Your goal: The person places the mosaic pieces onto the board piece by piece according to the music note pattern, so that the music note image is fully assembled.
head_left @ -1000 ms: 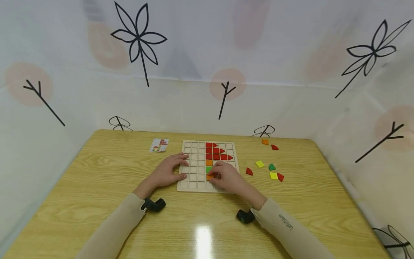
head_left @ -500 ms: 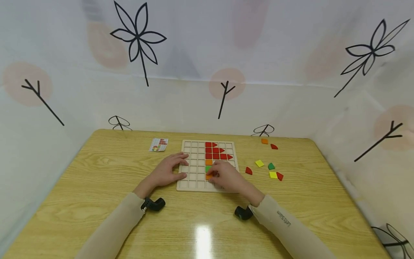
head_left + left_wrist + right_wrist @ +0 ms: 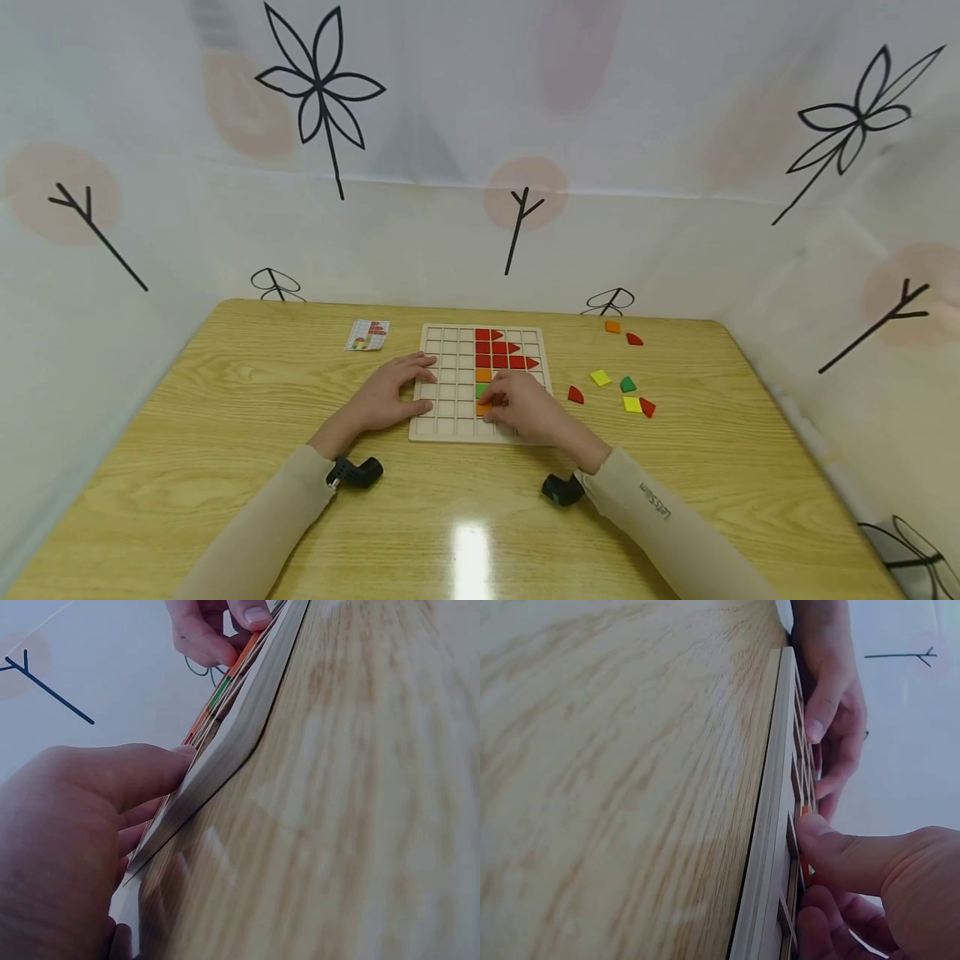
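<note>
A wooden grid board (image 3: 444,427) lies on the table. My right hand (image 3: 528,406) is over its right half, thumb and fingers pinching an orange square tile (image 3: 481,410) at a cell in the middle column. In the right wrist view the thumb lies against that orange tile's edge. Right above it in the column are a green tile (image 3: 482,391) and another orange tile (image 3: 483,376). Three rows of red squares ending in red arrow-shaped tips (image 3: 532,363) fill upper cells. My left hand (image 3: 390,392) rests on the board's left edge, fingers spread and thumb near the lower corner.
A pattern card (image 3: 368,335) lies left of the board's top. Loose tiles lie to the right: a yellow square (image 3: 601,377), a green piece (image 3: 627,384), a red quarter-round (image 3: 575,394), an orange tile (image 3: 612,327) and several others. A white cloth wall stands behind the table (image 3: 247,375).
The orange tile under the right fingers shifts slightly left, settling in line with the green tile above. The left hand stays in place on the board's edge.
</note>
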The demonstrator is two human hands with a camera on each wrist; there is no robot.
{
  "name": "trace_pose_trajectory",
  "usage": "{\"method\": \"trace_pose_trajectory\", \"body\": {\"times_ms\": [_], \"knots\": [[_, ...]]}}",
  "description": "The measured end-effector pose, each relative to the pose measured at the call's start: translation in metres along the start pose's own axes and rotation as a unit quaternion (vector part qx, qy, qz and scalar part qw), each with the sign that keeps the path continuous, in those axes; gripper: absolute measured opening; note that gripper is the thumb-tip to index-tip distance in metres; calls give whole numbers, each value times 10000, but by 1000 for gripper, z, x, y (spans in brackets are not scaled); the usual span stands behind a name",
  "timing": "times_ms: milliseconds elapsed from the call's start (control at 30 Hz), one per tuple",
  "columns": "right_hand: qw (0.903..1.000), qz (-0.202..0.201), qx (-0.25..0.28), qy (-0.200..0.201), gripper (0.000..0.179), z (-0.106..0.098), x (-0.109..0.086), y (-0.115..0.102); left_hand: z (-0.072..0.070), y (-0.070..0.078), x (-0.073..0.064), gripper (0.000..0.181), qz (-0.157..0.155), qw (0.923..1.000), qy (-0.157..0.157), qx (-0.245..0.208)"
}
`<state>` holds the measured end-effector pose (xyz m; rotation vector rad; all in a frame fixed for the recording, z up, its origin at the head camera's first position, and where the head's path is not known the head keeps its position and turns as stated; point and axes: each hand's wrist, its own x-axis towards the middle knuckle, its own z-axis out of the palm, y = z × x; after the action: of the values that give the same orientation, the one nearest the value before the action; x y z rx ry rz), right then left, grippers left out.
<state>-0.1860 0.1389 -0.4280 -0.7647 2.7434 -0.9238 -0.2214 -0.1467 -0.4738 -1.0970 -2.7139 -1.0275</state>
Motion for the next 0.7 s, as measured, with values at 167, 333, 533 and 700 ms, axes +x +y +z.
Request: {"method": "trace_pose_trajectory", "body": {"times_ms": [167,333,533,700], "knots": [[10000,-30,-2,-49,10,0,1,1,-1,2,0,33,16,10000,3,18],[9999,-98,-87,-60,11,0,1,2,-1,3,-1,33,47,10000,27,-9],[9995,-240,-202,20,12,-3,-2,3,-1,2,-1,32,32,10000,4,38],[9991,-332,-168,202,15,-13,-8,12,-1,3,-1,33,26,10000,5,48]]}}
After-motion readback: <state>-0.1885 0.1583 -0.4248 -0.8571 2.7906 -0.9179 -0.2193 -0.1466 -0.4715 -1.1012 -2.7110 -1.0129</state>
